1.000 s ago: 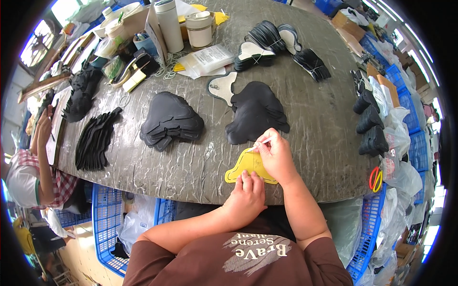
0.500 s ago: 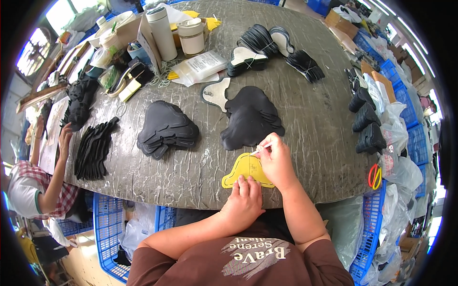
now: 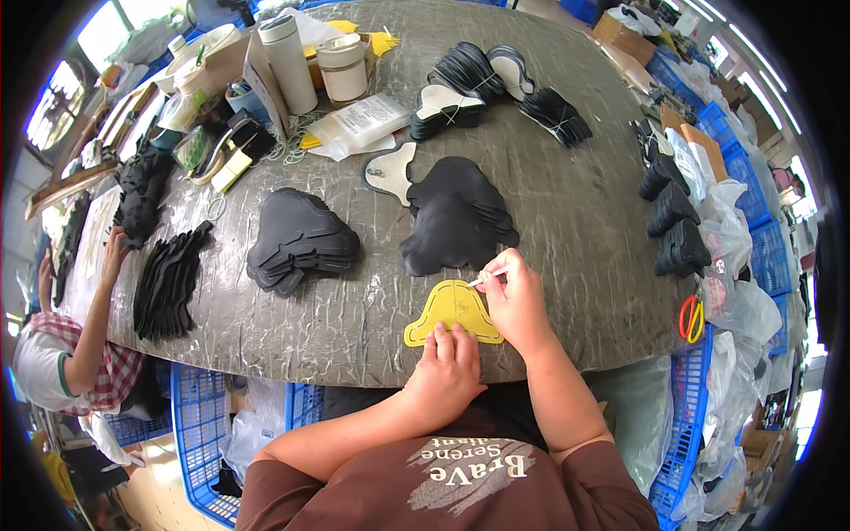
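A yellow bell-shaped template [image 3: 454,303] with dark slots along its edge lies flat near the front of the table. My left hand [image 3: 446,372] rests on its lower edge, fingers stretched out and pressing down. In my right hand [image 3: 516,305] a slim white marking pen [image 3: 479,282] is pinched, its tip at the template's upper right edge. Just beyond sits a stack of black cut pieces [image 3: 456,212], with a pale bell-shaped piece [image 3: 390,173] beside it. To the left is another pile of black pieces [image 3: 301,237].
Tied black bundles [image 3: 556,116] lie farther back. Red-and-yellow scissors [image 3: 691,319] are at the right edge, below several black stacks [image 3: 680,248]. A white tumbler [image 3: 288,64] and jar [image 3: 343,68] stand back left. A co-worker's hand [image 3: 115,252] reaches onto the table's left side.
The pen tip has shifted from the template's top to the upper right of its edge. My left hand stays on the template. The whole view has shifted slightly.
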Tool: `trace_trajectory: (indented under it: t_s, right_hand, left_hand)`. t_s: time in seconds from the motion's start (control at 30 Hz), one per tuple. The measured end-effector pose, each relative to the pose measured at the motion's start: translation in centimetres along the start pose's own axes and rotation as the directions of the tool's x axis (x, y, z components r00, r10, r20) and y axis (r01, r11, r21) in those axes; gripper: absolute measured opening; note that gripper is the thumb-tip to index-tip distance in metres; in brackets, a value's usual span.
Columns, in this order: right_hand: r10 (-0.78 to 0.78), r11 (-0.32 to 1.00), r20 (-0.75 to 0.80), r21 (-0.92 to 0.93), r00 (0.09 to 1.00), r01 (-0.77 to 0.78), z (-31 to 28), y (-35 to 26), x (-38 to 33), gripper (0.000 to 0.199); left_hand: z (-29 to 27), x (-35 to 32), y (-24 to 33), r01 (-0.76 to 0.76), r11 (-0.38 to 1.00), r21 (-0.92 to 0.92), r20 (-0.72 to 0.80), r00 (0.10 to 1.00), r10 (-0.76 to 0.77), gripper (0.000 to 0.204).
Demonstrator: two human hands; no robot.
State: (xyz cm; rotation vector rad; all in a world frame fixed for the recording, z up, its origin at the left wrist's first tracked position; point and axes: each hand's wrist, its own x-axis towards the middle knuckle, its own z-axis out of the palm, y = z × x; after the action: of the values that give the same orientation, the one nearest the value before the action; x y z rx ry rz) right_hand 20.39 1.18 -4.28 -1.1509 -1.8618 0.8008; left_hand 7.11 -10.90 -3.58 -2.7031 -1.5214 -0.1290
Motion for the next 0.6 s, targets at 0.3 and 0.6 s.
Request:
trace_trajectory:
  t_s: [0.3, 0.6]
  right_hand:
    - [-0.003, 0.997, -0.059, 0.082, 0.998, 0.008, -0.8, -0.2, -3.1, 0.008]
    - [-0.083, 0.991, -0.123, 0.094, 0.989, 0.095, -1.7, 0.2, -6.3, 0.012]
  left_hand:
    - [0.0, 0.0, 0.0, 0.002, 1.000, 0.003, 0.002, 1.000, -0.002, 0.075]
    - [-0.2, 0.1, -0.1, -0.003, 1.000, -0.012, -0.010, 1.000, 0.003, 0.075]
